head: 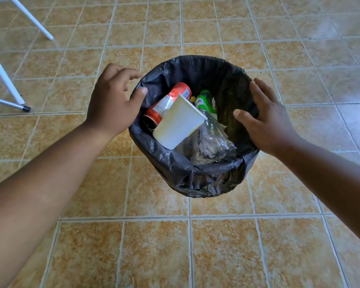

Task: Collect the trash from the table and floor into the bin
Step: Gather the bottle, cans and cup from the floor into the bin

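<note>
Your 2 hands sit either side of the round bin lined w/ a black plastic bag (pixel 195 179), which stands on the tan tiled floor (pixel 216 246). Left hand (pixel 112 100) is at the left rim, fingers (pixel 131 76) loosely curled and spread, gripping nothing; thumb looks to touch the liner edge, can't be sure. Right hand (pixel 266 119) is open and flat on the right rim, thumb dipped inside, also holding nothing.

Trash already in the bin: 1 red drink can (pixel 168 100), 1 white paper cup (pixel 179 121) lying on its side on top, 1 crushed clear bottle w/ green label (pixel 208 113), plus crumpled paper (pixel 200 156) at the near side. No loose trash on the tiles in view; white metal legs (pixel 4 80) at top left, prob. of the table, whose top is out of frame.

Looks like you're steadying or about to lift the bin. To do it well:
- Grip the rigid rim thru the liner, not the loose plastic alone, or the bag may slip off.
- Pinch both sides evenly and keep it level, since the cup sits high and could tip out.
- Then check the table and the rest of the floor for leftovers.
</note>
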Demonstrator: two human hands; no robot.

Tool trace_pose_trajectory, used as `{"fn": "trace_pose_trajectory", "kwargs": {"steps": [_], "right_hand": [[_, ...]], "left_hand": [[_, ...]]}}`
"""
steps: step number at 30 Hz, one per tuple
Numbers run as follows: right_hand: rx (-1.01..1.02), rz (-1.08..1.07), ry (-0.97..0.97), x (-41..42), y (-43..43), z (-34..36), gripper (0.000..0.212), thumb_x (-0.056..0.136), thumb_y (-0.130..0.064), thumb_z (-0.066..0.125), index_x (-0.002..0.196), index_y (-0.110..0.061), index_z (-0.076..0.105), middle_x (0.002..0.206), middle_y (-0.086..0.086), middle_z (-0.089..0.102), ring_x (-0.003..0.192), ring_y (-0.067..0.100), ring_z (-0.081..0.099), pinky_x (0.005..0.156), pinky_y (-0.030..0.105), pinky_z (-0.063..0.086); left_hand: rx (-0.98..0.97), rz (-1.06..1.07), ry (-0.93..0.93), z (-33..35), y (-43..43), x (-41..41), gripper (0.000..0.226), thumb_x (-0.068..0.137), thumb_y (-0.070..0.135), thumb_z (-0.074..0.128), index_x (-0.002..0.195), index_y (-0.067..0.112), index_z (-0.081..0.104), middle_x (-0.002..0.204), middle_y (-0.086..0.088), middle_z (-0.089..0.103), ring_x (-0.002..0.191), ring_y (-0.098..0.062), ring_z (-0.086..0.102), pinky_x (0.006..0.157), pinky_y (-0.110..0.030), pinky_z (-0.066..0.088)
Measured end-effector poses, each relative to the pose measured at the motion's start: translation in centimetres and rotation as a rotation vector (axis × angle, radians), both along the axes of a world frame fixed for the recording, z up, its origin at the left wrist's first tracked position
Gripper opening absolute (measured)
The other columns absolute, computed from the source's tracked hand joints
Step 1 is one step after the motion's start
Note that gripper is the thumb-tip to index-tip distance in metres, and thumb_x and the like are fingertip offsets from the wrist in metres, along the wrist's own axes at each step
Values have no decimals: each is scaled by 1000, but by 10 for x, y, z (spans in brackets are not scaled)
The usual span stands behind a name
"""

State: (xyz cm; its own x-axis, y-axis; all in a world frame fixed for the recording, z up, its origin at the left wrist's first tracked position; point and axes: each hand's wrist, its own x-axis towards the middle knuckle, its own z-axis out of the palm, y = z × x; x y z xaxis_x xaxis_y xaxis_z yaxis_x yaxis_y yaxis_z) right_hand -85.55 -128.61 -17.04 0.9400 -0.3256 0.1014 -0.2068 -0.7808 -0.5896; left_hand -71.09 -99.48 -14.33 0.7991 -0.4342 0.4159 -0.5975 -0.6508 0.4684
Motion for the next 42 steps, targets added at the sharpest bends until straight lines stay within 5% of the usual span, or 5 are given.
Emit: {"fn": "trace_pose_trajectory", "kwargs": {"steps": [9, 25, 33, 39, 42], "right_hand": [[14, -74, -66, 2, -15, 8, 66, 79, 0, 45, 143, -17, 47, 147, -3, 46, 133, 23, 43, 104, 27, 35], [-49, -390, -62, -41, -108, 26, 62, 72, -1, 48, 126, -26, 63, 113, 10, 69, 93, 37, 65, 79, 39, 53], [-47, -440, -103, -43, -144, 20, 57, 76, -2, 50, 128, -21, 64, 125, 7, 65, 113, 32, 60, 98, 35, 45], [-47, -434, -147, -36, -152, 15, 47, 82, -15, 62, 129, -16, 63, 129, 6, 63, 117, 27, 57, 99, 23, 35], [-85, -401, -113, -32, -154, 11, 51, 82, -16, 65, 132, -13, 59, 140, 9, 53, 124, 36, 50, 109, 39, 35]], "left_hand": [[-59, 160, 392, -16, -5, 3, 33, 93, 26, 55, 125, 27, 55, 70, 0, 55, 66, -19, 55, 58, -28, 40], [-146, -83, 653, -14, -130, -11, 58, 83, 15, 58, 139, 25, 46, 56, 14, 50, 51, -2, 51, 56, -27, 40], [-194, -76, 589, -17, -183, 3, 51, 88, 15, 61, 138, 21, 50, 97, 2, 53, 100, -24, 61, 92, -44, 51], [-197, -72, 478, -25, -201, 13, 49, 92, 23, 59, 140, 18, 49, 121, -9, 55, 110, -26, 57, 97, -46, 47], [-231, -90, 464, -29, -205, 17, 49, 93, 26, 59, 140, 16, 48, 120, -4, 53, 109, -21, 57, 98, -43, 47]]}}
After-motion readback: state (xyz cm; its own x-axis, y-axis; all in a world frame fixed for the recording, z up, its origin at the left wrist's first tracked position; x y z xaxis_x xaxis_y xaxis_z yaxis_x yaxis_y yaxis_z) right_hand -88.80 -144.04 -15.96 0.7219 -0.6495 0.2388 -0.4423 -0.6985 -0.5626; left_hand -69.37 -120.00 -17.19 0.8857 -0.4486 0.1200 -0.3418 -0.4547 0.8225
